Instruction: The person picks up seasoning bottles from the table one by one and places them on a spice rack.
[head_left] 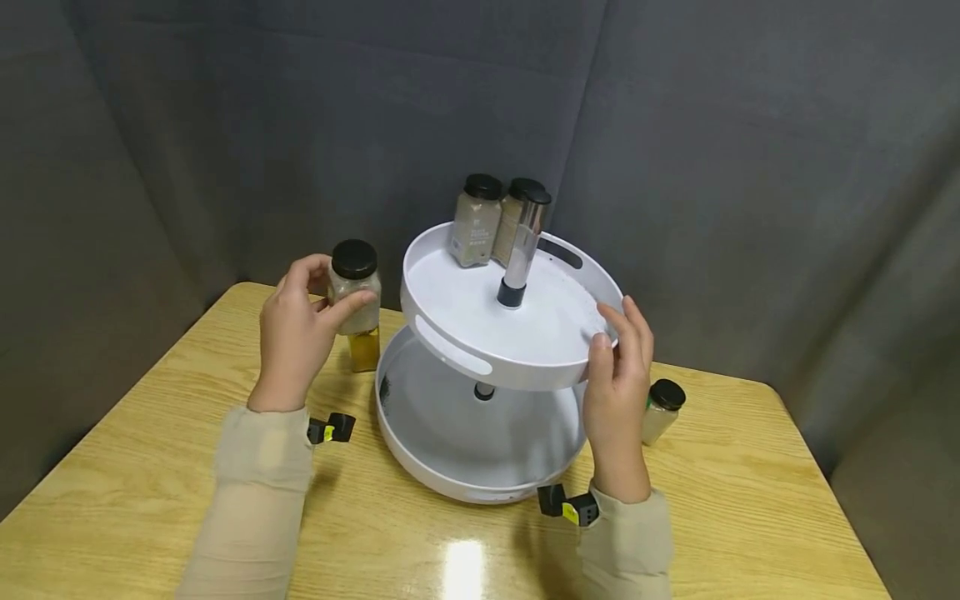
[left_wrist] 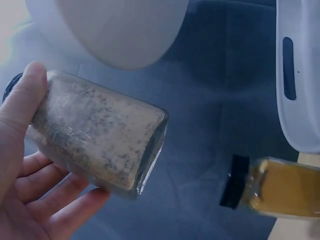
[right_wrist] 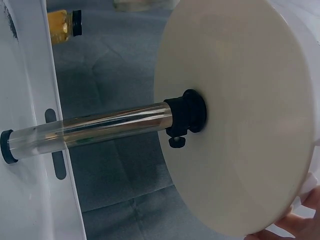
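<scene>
Gripped by left hand (head_left: 292,337), just left of upper tray (head_left: 480,321): speckled jar (left_wrist: 97,130), best carried upright, clear of rim. Held by right hand (head_left: 618,400): upper tray's right rim, best steadied against tipping.

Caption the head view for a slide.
Left hand holds a black-lidded jar; right hand grips the upper tray of a two-tier stand.
</scene>
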